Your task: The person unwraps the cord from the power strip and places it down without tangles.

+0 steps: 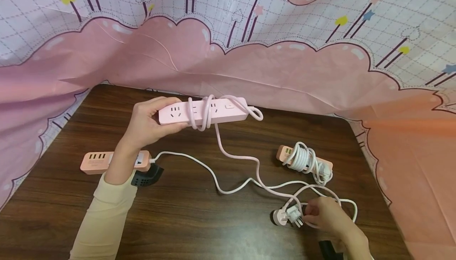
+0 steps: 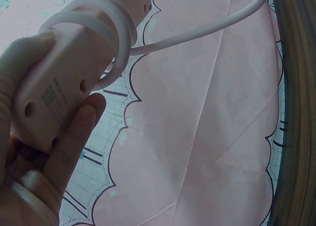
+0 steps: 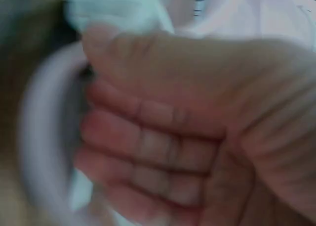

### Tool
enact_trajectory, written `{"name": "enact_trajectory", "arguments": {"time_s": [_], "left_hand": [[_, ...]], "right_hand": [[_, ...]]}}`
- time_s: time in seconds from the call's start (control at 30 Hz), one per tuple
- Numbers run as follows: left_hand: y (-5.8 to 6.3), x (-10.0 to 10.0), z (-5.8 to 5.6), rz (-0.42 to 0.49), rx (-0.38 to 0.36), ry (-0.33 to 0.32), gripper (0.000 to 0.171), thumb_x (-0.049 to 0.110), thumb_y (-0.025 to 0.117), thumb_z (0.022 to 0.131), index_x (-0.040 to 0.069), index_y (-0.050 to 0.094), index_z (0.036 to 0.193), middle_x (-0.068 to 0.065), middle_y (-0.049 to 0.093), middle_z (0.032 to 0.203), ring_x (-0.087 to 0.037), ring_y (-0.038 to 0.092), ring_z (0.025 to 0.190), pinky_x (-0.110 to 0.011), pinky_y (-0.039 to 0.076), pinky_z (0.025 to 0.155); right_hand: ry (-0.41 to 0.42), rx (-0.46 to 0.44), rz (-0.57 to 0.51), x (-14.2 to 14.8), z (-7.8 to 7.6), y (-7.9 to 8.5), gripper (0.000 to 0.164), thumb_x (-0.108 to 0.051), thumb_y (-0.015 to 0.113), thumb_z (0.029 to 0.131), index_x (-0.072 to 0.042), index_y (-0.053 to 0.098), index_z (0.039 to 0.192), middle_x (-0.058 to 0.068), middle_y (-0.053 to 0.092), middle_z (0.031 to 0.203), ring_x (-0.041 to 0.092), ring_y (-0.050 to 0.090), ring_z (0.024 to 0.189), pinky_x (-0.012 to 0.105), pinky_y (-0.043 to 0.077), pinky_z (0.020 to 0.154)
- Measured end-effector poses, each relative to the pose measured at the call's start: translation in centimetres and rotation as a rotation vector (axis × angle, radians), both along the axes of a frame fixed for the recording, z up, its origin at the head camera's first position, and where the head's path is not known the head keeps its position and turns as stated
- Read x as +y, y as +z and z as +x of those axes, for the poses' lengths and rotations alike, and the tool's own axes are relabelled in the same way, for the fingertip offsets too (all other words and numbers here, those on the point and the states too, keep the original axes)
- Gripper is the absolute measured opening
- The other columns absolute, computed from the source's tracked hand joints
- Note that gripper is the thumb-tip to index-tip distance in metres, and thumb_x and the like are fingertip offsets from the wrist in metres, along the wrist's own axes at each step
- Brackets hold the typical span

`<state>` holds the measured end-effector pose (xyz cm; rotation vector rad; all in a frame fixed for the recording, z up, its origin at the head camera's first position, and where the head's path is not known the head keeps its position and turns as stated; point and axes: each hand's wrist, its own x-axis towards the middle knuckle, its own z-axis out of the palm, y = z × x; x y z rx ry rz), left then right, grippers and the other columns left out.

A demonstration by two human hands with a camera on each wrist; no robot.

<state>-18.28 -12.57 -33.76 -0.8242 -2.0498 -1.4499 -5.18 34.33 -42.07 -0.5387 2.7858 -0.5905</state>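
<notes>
My left hand point(image 1: 144, 121) grips the left end of a pink power strip point(image 1: 228, 114), held up above the table with its sockets facing the head camera. Its thick pink cord point(image 1: 207, 113) is wrapped around the strip; one length hangs down to the right. In the left wrist view, the fingers and thumb hold the strip's underside point(image 2: 49, 97). My right hand point(image 1: 329, 216) is low at the right, fingers curled, beside a white plug point(image 1: 294, 215) and a pink plug point(image 1: 280, 217). The pink cord loops past its fingertips; blur hides whether they pinch anything.
An orange power strip point(image 1: 94, 162) lies at left, partly behind my left forearm, its white cord point(image 1: 213, 175) crossing the table to the right. Another orange strip point(image 1: 325, 165), wrapped in white cord, lies at right. A patterned curtain point(image 1: 256, 70) hangs behind the table point(image 1: 185, 220).
</notes>
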Motion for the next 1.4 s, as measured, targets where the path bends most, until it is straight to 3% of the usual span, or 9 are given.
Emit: {"name": "enact_trajectory", "arguments": {"time_s": [0.2,0.4,0.5,0.67,0.9,1.07,1.2,1.3,1.4], "left_hand": [[0.2,0.3,0.1,0.004,0.008,-0.026,0.049,-0.008,0.084,0.056,-0.005,0.068,0.102,-0.013,0.068,0.088,-0.010,0.052,0.070,-0.017,0.041,0.059],[0.0,0.7,0.2,0.001,0.007,-0.050,0.048,-0.007,0.085,0.057,-0.004,0.068,0.102,-0.011,0.068,0.089,-0.011,0.051,0.070,-0.018,0.041,0.059],[-0.2,0.7,0.2,0.004,0.006,-0.053,0.048,-0.006,0.085,0.057,-0.004,0.068,0.101,-0.011,0.068,0.090,-0.011,0.051,0.070,-0.018,0.041,0.059],[-0.2,0.7,0.3,0.012,0.006,-0.071,0.047,-0.007,0.084,0.056,-0.004,0.068,0.101,-0.012,0.068,0.090,-0.011,0.052,0.070,-0.018,0.041,0.059],[-0.1,0.6,0.4,0.030,-0.017,-0.121,0.047,-0.012,0.082,0.054,-0.006,0.067,0.099,-0.011,0.066,0.090,-0.012,0.053,0.071,-0.019,0.042,0.059],[0.0,0.7,0.6,0.027,-0.042,-0.221,0.048,-0.015,0.081,0.055,-0.006,0.066,0.099,-0.008,0.066,0.090,-0.013,0.052,0.071,-0.020,0.044,0.058],[-0.2,0.9,0.6,-0.013,-0.050,-0.282,0.048,-0.013,0.082,0.055,-0.005,0.067,0.100,-0.011,0.066,0.090,-0.013,0.053,0.073,-0.021,0.044,0.059],[-0.4,0.9,0.6,-0.052,-0.063,-0.297,0.047,-0.010,0.083,0.056,-0.004,0.067,0.100,-0.011,0.066,0.091,-0.013,0.054,0.073,-0.021,0.044,0.058],[-0.4,0.9,0.6,-0.077,-0.064,-0.289,0.047,-0.007,0.083,0.056,-0.003,0.067,0.100,-0.010,0.066,0.091,-0.013,0.054,0.074,-0.021,0.044,0.059]], "right_hand": [[0.023,0.257,-0.101,-3.0,-2.7,2.5,0.010,-0.005,0.076,0.073,-0.008,0.069,0.079,-0.006,0.065,0.073,0.005,0.060,0.066,0.026,0.049,0.056],[0.130,0.452,-0.290,-7.6,-5.5,2.7,0.031,-0.003,0.075,0.074,-0.003,0.067,0.104,0.006,0.068,0.098,0.021,0.064,0.090,0.032,0.050,0.073],[0.208,0.418,-0.402,-10.1,-6.6,2.4,0.036,-0.001,0.072,0.077,-0.001,0.063,0.113,0.008,0.066,0.106,0.021,0.061,0.098,0.033,0.048,0.081],[0.229,0.246,-0.557,-13.7,-6.8,3.8,0.012,0.005,0.065,0.083,-0.001,0.066,0.093,0.004,0.064,0.085,0.013,0.058,0.078,0.029,0.047,0.070],[0.191,0.039,-0.815,-12.6,-8.1,3.1,0.012,0.011,0.053,0.088,0.005,0.064,0.086,-0.004,0.060,0.080,0.007,0.055,0.075,0.021,0.046,0.066],[-0.087,0.062,-0.909,-12.4,-8.3,4.2,0.019,0.005,0.055,0.090,-0.005,0.070,0.085,-0.008,0.062,0.077,0.006,0.053,0.072,0.020,0.044,0.064],[-0.282,0.058,-1.166,-12.1,-8.3,5.0,0.027,0.001,0.052,0.093,-0.017,0.071,0.086,-0.005,0.061,0.073,0.006,0.052,0.063,0.019,0.044,0.054],[-0.221,0.109,-1.376,-11.3,-8.3,5.5,0.025,0.002,0.050,0.094,-0.009,0.071,0.088,0.000,0.062,0.073,0.009,0.055,0.064,0.019,0.046,0.054],[-0.031,0.141,-1.568,-10.3,-8.1,6.0,0.022,0.005,0.047,0.094,0.002,0.069,0.092,0.008,0.064,0.081,0.014,0.055,0.073,0.021,0.046,0.065]]}}
